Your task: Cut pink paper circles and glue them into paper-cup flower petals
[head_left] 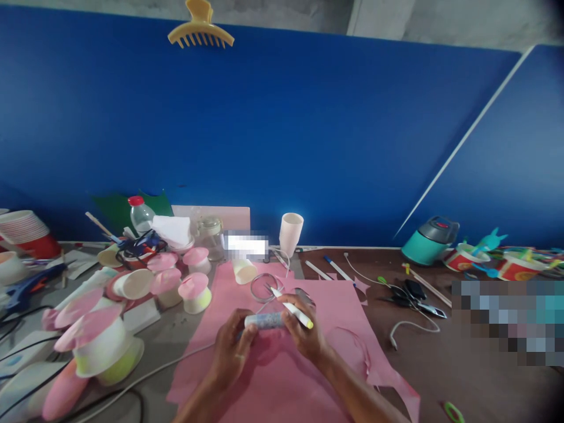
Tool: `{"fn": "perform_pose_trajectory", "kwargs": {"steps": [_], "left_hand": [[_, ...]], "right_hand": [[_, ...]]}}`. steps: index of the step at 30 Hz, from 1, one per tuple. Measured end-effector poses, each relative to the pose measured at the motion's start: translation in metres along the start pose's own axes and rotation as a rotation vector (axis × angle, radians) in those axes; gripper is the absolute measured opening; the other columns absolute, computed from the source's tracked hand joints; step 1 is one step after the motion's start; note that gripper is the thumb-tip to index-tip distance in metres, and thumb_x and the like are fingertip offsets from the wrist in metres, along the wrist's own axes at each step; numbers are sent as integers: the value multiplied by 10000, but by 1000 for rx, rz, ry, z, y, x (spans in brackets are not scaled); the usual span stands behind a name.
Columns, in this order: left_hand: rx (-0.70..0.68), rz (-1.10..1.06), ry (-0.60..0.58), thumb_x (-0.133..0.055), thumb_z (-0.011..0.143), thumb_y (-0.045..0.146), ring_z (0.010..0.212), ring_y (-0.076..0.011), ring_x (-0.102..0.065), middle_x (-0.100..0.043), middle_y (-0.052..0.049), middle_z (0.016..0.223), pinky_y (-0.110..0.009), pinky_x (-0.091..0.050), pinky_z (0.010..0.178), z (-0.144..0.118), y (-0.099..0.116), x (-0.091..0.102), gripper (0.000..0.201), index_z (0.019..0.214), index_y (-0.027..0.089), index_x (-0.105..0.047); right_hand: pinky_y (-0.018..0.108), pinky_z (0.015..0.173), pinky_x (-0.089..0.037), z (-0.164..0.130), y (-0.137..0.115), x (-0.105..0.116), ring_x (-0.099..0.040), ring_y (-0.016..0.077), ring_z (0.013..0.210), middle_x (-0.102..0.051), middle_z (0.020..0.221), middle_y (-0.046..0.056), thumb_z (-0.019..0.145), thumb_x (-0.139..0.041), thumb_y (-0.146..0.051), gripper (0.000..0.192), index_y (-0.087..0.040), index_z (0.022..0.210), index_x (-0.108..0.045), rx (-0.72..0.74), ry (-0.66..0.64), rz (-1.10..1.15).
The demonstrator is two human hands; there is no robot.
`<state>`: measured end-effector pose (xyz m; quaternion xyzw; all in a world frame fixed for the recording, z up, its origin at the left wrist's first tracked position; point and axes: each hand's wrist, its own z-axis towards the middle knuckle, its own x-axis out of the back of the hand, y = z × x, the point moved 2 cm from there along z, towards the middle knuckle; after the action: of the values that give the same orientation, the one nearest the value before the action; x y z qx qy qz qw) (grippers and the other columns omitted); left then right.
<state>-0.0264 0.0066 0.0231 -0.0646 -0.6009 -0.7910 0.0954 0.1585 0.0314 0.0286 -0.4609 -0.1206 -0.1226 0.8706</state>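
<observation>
My left hand (235,338) is closed around one end of a small pale blue patterned tube (267,321) with a whitish end. The tube lies level above the pink paper (282,388); its exact kind is not clear. Between the fingers of my right hand (304,329) is a white marker (296,312) with a yellow end, its other end pointing up and left. Fingers of that hand also meet the right end of the tube. Just beyond lies a coiled grey cable (264,288). A cut curve shows in the paper right of my right hand.
Paper cups with pink tops (196,291) crowd the left side. A white cup (291,232) stands by the blue partition (282,117). To the right lie pens (339,270), scissors (399,298), a cable (414,323) and a teal flask (425,244). A person's blurred-out area is far right.
</observation>
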Motion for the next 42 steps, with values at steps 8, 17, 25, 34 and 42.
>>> {"fn": "perform_pose_trajectory", "kwargs": {"steps": [8,17,25,34,42], "left_hand": [[-51,112,5,-466,928,488,487,-142,-484,-529,29,536,-255,-381,499,-1,-3,5,358,754,196,-580],[-62,169,12,-533,880,469,518,-129,-469,-541,24,579,-230,-372,510,-1,1,4,321,740,189,-601],[-76,116,-12,-594,838,357,707,-201,-614,-657,-49,804,-297,-521,669,-5,5,0,184,899,189,-638],[-145,31,-45,-584,863,290,821,-213,-623,-641,-65,876,-311,-522,766,-2,10,-5,101,878,196,-618],[73,-86,221,-678,781,381,787,-195,-627,-623,-29,889,-320,-531,725,3,-9,6,288,990,204,-587]], "right_hand": [[324,680,-574,-7,-4,-3,-700,227,753,-736,887,74,958,-475,-352,247,-200,1050,-646,85,64,-77],[280,553,-511,-9,4,-4,-606,167,579,-702,777,40,971,-453,-393,298,-184,1027,-658,36,54,-39],[258,464,-430,-5,6,-8,-488,143,492,-567,577,-9,974,-425,-453,382,-183,883,-679,-135,66,88],[281,510,-476,-6,10,-5,-551,164,557,-629,699,23,962,-435,-516,399,-193,944,-668,-152,82,116],[388,778,-528,-6,20,5,-627,233,865,-640,964,81,951,-483,-352,377,-197,1294,-464,86,192,-157]]}}
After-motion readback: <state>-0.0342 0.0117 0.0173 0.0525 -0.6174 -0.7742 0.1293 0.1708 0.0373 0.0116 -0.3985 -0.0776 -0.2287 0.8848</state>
